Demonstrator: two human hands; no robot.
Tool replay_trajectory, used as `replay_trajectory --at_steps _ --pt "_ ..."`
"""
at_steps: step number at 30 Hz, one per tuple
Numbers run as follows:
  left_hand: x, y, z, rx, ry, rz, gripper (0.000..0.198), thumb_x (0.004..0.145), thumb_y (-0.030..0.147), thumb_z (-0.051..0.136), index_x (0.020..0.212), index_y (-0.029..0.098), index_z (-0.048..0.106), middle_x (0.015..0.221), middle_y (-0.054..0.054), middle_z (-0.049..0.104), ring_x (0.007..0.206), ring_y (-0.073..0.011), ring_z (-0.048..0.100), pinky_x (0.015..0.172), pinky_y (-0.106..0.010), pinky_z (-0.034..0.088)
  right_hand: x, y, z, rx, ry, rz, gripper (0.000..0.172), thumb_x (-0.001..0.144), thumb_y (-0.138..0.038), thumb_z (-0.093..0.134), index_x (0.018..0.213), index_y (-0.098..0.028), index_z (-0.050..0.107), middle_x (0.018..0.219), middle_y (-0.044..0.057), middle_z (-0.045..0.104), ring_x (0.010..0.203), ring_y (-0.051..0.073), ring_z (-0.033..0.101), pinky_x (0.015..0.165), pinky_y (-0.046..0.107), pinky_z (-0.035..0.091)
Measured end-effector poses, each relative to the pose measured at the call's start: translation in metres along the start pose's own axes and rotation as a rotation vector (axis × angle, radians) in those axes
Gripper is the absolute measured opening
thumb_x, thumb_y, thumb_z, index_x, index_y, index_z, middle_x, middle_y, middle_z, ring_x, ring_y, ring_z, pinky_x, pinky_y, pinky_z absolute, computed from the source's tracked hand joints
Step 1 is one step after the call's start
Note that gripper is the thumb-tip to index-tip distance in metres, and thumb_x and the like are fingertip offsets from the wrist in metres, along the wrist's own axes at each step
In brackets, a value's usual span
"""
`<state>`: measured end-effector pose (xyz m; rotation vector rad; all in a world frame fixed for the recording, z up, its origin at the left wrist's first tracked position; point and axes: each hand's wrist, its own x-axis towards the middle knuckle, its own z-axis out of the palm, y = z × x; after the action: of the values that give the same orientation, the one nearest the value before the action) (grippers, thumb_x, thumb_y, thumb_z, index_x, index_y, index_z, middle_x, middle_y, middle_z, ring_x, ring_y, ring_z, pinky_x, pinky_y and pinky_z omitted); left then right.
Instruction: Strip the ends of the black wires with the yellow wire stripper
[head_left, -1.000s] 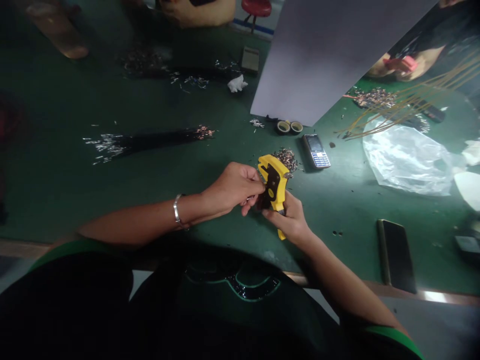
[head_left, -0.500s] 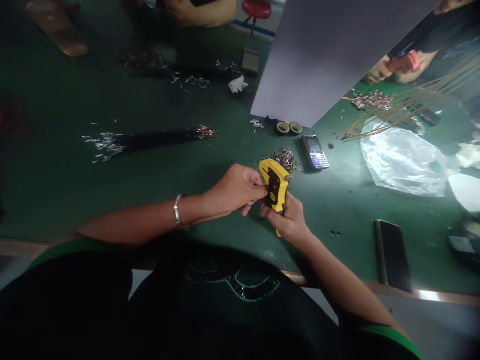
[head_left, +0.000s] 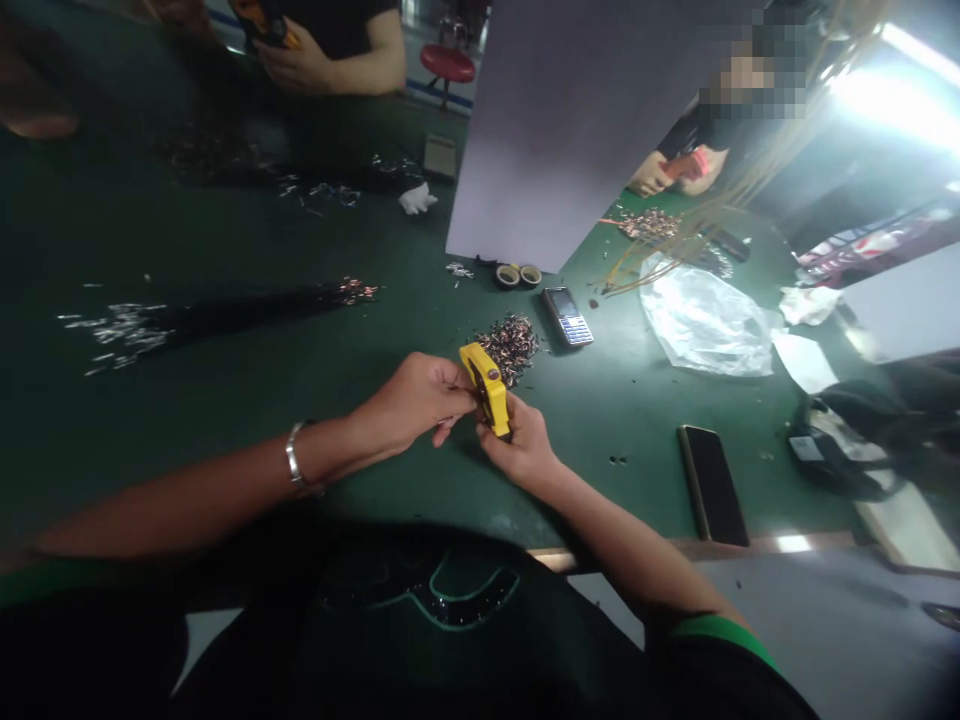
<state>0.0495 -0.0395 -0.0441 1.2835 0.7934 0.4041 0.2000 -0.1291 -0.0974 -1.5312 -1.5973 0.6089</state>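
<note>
Head view — right hand wrapped around the yellow tool, long axis slanting away leftward; left hand pinched at its left side — contents indiscernible.

Right hand gripped yellow tool, left hand at its head. Metal bits lay piled near keypad phone.

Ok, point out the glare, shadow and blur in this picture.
Head view: glare from the bright light washes out the upper right; head view, left: the middle of the dark bundle sinks into shadow; head view, centre: the yellow tool reads clearly in outline, its fine detail soft.
</note>
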Motion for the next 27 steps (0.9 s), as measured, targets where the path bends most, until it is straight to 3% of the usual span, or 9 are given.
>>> replay_trajectory --at_steps 4,10,17,27 --pt "-0.001 0.005 0.001 -0.036 -0.047 -0.035 0.018 0.07 0.0 0.051 0.06 0.014 0.056 0.044 0.005 0.05 0.036 -0.0051 0.045 0.039 -0.018 0.036 0.0 0.002 0.0 -0.026 0.016 -0.004 0.006 0.072 -0.025 0.05 0.072 -0.02 0.046 0.059 -0.003 0.05 0.051 0.013 0.046 0.051 0.024 0.037" --pt "-0.004 0.011 0.001 -0.013 -0.087 -0.101 0.013 0.071 0.003 0.051 0.068 0.012 0.061 0.049 0.002 0.055 0.04 -0.0073 0.048 0.042 -0.02 0.039 0.001 0.003 0.002 -0.004 0.02 0.014 0.006 0.069 -0.024 0.049 0.072 -0.02 0.046 0.058 -0.003 0.049 0.05 0.012 0.045 0.051 0.023 0.036" --pt "-0.002 0.01 0.0 -0.006 -0.085 -0.126 0.014 0.078 0.01 0.054 0.066 0.012 0.06 0.043 0.003 0.048 0.036 -0.0059 0.038 0.037 -0.019 0.029 0.004 0.002 0.002 0.061 0.007 0.051 0.013 0.068 -0.024 0.048 0.078 -0.018 0.054 0.063 -0.002 0.055 0.054 0.013 0.048 0.054 0.023 0.039" --pt "0.002 0.011 -0.005 -0.013 -0.023 -0.198 0.016 0.077 0.004 0.055 0.065 0.011 0.062 0.043 0.003 0.045 0.036 -0.0041 0.032 0.036 -0.019 0.018 0.004 0.005 -0.002 0.225 -0.059 0.101 0.015 0.067 -0.021 0.051 0.08 -0.016 0.058 0.068 -0.001 0.058 0.058 0.013 0.052 0.056 0.024 0.041"
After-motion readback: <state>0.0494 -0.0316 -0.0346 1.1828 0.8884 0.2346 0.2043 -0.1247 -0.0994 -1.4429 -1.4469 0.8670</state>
